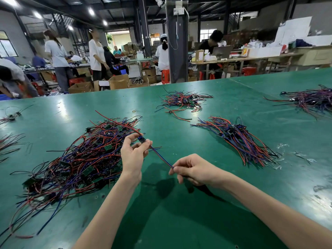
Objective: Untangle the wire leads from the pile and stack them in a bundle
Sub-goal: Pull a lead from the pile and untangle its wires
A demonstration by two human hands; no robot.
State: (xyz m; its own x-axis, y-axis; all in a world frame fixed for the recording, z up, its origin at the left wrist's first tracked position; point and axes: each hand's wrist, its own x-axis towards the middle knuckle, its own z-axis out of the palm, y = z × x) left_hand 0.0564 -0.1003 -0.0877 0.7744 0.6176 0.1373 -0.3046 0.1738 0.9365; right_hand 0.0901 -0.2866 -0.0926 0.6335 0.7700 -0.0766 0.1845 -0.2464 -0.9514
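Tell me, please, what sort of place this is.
Probably an electronics assembly workshop: a long green worktable, piles of wire leads with small circuit boards, other workers at benches, and cardboard boxes on the floor.

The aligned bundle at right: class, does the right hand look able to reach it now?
Probably yes: only bare table lies between the right hand and the bundle, though that hand pinches a wire lead the left hand also holds.

At 2 o'clock a wire heap (312, 100) runs off the edge — so do loose wires (9, 142) at 9 o'clock. The held lead (161, 157) hides its near end under the fingers (179, 172) of the right hand (195, 170).
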